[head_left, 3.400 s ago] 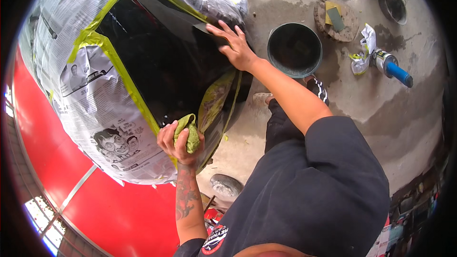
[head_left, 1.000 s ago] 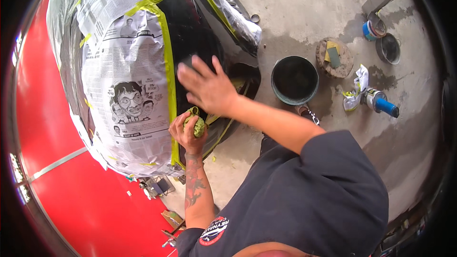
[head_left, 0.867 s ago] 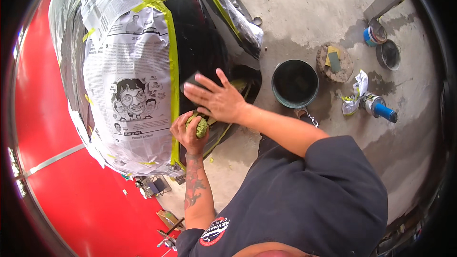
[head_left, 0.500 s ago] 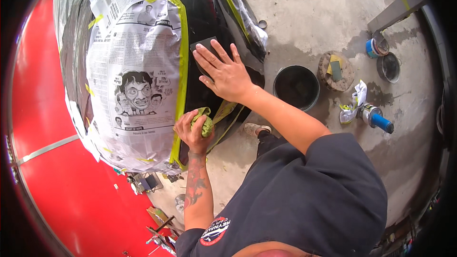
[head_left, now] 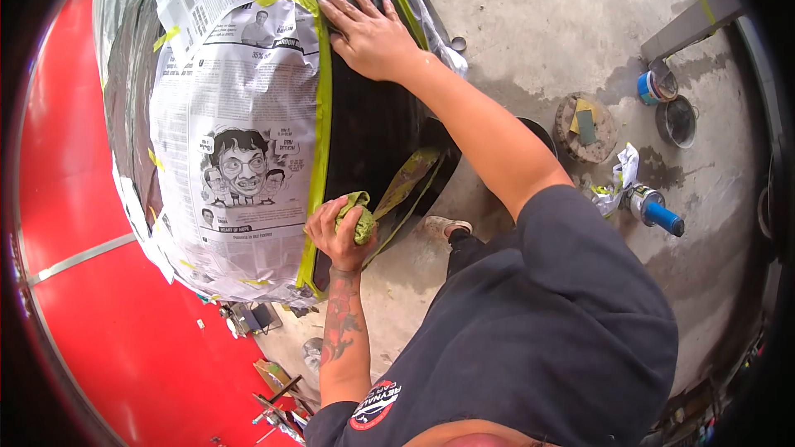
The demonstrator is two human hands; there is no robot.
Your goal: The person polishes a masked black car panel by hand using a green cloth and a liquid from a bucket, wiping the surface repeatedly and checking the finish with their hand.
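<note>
My left hand is closed round a crumpled green cloth, beside the lower part of the black car panel. My right hand lies flat at the panel's far end, fingers stretched out toward the yellow-green masking tape. Whether a sheet lies beneath its palm is hidden. Newspaper covers the car body to the left of the tape. A strip of tape-edged covering hangs at the panel's near right side.
Behind my right forearm a dark bucket is partly hidden. Farther right stand a round stone block with pads on it, a paint can, a dark pot and a blue-handled tool. A grey post rises at the far right.
My right hand has slid away from me along the panel to its far end. The dark sheet seen under its fingers before no longer shows. My left hand stays nearly in place with the cloth.
</note>
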